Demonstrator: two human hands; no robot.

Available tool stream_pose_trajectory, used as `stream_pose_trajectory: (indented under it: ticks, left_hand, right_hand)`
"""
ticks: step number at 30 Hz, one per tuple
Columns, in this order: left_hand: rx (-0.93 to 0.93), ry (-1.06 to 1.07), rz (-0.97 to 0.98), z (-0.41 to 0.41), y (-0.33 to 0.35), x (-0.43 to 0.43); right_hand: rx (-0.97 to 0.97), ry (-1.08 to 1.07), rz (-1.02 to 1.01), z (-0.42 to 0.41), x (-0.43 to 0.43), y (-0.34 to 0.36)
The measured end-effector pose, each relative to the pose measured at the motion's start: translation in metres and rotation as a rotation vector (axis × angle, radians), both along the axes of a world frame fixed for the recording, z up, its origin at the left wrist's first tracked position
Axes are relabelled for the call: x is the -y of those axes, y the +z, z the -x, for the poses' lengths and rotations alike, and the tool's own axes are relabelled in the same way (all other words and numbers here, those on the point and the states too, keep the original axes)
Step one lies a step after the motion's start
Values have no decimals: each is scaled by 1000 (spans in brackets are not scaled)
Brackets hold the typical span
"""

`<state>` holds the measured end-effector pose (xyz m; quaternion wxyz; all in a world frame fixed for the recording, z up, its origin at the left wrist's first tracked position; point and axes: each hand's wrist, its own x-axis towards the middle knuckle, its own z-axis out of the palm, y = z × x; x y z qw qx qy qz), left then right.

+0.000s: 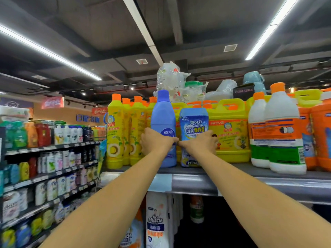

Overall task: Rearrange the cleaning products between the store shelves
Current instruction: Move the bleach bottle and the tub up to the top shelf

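Both your arms are up at the top shelf (232, 179). Your left hand (155, 142) is wrapped round the waist of the tall blue bottle (163, 115), with the fingers curled behind it and the thumb across the label. Your right hand (200, 143) grips the pale blue jar (194, 120) just beside it, low on its printed wrap. Your two thumbs almost meet in the gap between them.

Bottle and jar both stand upright near the shelf's front edge. Both are capped and opaque, so you cannot tell what is inside or how full they are.

To your left of the blue bottle is a row of yellow bottles (114, 126) with orange caps. Behind the jar sits a big yellow jug (230, 129) with a handle. Further right come white bottles (283, 133) with orange caps, then orange jugs (320, 133) at the frame's edge.

Stacked behind them, a clear plastic bag (170, 77) holds white goods too blurred to name. Under the shelf stands a white Mr Muscle bottle (156, 221). Far left, the aisle shelves (50, 165) are packed with small bottles.
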<state>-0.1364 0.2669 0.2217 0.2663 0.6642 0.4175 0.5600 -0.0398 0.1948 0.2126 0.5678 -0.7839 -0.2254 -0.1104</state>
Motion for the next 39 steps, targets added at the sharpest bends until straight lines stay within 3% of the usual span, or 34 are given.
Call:
stream_pose_trajectory:
  ticks: [6,12,17,21,29,39]
  left_hand:
    - [33,-73,-11,1,2,5]
    - [164,-205,-162,10,-1,15]
    - [301,-323,-241,34,21,30]
    - [292,-462,-282,59,32,58]
    - [197,-712,-129,93,-32,166]
    - [237,-846,178,100,-147,311]
  right_hand:
    - [47,-42,-26,2,4,-1]
    - [69,-99,-182,8,22,2]
    - [228,-147,-345,17,60,26]
    - [362,-208,-378,28,101,30]
    - [453,-273,-209,69,230,-37]
    - [271,-366,-27,96,409,-149]
